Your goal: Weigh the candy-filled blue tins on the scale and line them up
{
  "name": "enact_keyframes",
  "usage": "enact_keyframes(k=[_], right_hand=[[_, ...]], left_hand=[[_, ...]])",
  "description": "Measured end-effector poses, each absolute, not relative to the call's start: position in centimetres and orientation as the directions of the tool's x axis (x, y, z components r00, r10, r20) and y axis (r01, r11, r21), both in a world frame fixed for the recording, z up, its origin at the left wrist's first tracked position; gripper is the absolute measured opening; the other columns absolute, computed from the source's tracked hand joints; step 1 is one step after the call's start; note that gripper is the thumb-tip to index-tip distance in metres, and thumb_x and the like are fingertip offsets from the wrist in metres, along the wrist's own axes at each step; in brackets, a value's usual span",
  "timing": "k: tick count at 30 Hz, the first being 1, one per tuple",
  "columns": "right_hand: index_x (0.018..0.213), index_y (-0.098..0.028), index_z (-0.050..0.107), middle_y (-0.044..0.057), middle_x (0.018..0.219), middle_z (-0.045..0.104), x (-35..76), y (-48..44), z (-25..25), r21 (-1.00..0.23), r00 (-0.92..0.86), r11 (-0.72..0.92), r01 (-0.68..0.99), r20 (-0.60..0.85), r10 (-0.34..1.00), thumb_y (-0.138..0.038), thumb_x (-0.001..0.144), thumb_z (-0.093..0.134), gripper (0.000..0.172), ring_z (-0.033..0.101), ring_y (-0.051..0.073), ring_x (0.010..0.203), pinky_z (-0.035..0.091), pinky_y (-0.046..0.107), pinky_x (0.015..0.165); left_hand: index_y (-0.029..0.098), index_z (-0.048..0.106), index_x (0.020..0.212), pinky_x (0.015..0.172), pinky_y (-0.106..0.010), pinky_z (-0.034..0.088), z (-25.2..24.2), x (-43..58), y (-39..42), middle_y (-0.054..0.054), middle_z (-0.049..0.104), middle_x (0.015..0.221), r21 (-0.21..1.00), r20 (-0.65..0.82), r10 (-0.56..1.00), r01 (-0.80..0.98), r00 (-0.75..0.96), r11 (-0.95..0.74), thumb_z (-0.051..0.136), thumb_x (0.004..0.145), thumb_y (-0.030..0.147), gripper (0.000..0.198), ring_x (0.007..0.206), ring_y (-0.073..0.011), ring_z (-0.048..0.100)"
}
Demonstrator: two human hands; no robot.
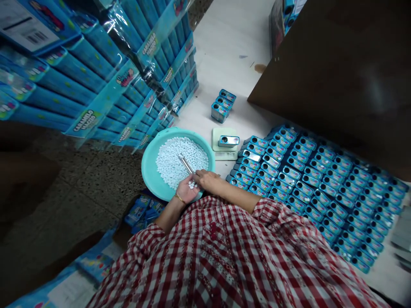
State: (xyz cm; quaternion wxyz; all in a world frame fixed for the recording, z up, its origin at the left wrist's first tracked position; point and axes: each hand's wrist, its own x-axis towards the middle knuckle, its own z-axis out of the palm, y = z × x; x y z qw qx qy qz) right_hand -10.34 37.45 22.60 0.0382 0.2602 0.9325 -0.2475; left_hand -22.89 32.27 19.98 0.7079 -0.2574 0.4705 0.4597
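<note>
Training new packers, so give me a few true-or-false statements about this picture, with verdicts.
1. The left hand wears a gold bracelet. True.
2. The right hand holds a metal tube. True.
3. The teal basin is full of blue tins. False: it holds white tablets.
4. A tin lies on the small pale scale. True.
5. The person wears a plain blue shirt. False: it is a red-and-white checked shirt.

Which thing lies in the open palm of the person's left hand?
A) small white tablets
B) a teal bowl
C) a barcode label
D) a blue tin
A: a few small white tablets lie on the left hand, held just over the teal bowl.
</note>
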Motion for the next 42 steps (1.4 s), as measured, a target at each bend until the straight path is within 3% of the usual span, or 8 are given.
enact_keyframes(k=[10,15,18,22,27,30,33,42], right_hand=[[0.097,-0.016,0.059,0.007,0.092,0.058,-8.6,38.3,22.9,-0.511,-0.825,0.666,0.544,-0.181,0.534,-0.021,0.089,0.045,0.018,0.054,0.016,0.082,0.043,0.025,0.067],[0.103,-0.015,0.059,0.009,0.100,0.057,-5.2,42.6,23.1,-0.584,-0.600,0.477,0.657,-0.023,0.800,-0.026,0.091,0.040,0.025,0.054,0.014,0.089,0.043,0.024,0.079],[0.102,-0.016,0.061,0.010,0.101,0.056,-3.7,46.0,22.8,-0.515,-0.471,0.410,0.753,0.015,0.882,-0.027,0.089,0.040,0.027,0.055,0.016,0.088,0.043,0.026,0.077],[0.103,-0.018,0.063,0.010,0.104,0.058,-3.0,48.8,21.8,-0.409,-0.479,0.422,0.809,-0.043,0.877,-0.026,0.089,0.042,0.027,0.055,0.020,0.092,0.043,0.028,0.076],[0.108,-0.017,0.060,0.008,0.104,0.062,-3.4,47.5,22.0,-0.554,-0.428,0.352,0.754,-0.009,0.904,-0.022,0.092,0.037,0.029,0.056,0.016,0.097,0.043,0.027,0.085],[0.110,-0.018,0.059,0.007,0.106,0.062,-5.2,43.6,22.9,-0.594,-0.593,0.449,0.668,-0.059,0.803,-0.022,0.091,0.039,0.027,0.056,0.016,0.097,0.044,0.028,0.086],[0.114,-0.016,0.056,0.011,0.108,0.060,-7.7,39.6,23.5,-0.514,-0.774,0.619,0.594,-0.156,0.613,-0.018,0.088,0.044,0.029,0.053,0.020,0.098,0.046,0.032,0.082],[0.106,-0.010,0.054,0.012,0.101,0.056,-9.3,37.8,22.5,-0.446,-0.870,0.751,0.487,-0.176,0.460,-0.013,0.090,0.038,0.023,0.049,0.020,0.099,0.044,0.034,0.086]], left_hand=[[0.010,0.058,0.078,0.055,-0.022,0.051,20.6,-21.7,33.9,-0.004,0.062,0.062,0.074,-0.891,0.431,-0.888,0.146,0.453,0.038,0.087,0.010,0.022,0.056,-0.0107,0.060],[0.008,0.059,0.102,0.077,-0.032,0.055,20.6,-21.7,34.6,-0.013,0.068,0.091,0.086,-0.827,0.514,-0.852,0.229,0.517,0.040,0.086,0.014,0.026,0.088,-0.0198,0.066],[0.007,0.059,0.104,0.080,-0.032,0.055,20.9,-21.9,35.2,-0.016,0.066,0.101,0.106,-0.809,0.538,-0.841,0.237,0.530,0.042,0.085,0.014,0.026,0.099,-0.0223,0.064],[0.005,0.060,0.100,0.080,-0.032,0.055,21.0,-22.0,35.3,-0.017,0.066,0.102,0.119,-0.805,0.550,-0.848,0.222,0.516,0.043,0.084,0.014,0.025,0.099,-0.0232,0.063],[0.006,0.060,0.100,0.080,-0.032,0.054,20.5,-21.9,34.7,-0.016,0.066,0.102,0.097,-0.809,0.539,-0.851,0.235,0.517,0.042,0.085,0.014,0.025,0.098,-0.0226,0.064],[0.008,0.060,0.100,0.076,-0.032,0.054,20.3,-21.6,34.6,-0.013,0.068,0.091,0.075,-0.815,0.535,-0.874,0.224,0.480,0.039,0.087,0.016,0.025,0.087,-0.0196,0.066],[0.011,0.059,0.094,0.065,-0.026,0.054,20.5,-21.4,34.7,-0.006,0.065,0.071,0.054,-0.844,0.507,-0.912,0.176,0.406,0.035,0.091,0.018,0.026,0.066,-0.0136,0.064],[0.010,0.058,0.087,0.056,-0.018,0.049,21.6,-21.7,34.5,-0.002,0.061,0.063,0.006,-0.884,0.426,-0.907,0.192,0.422,0.034,0.091,0.016,0.026,0.055,-0.0086,0.059]])
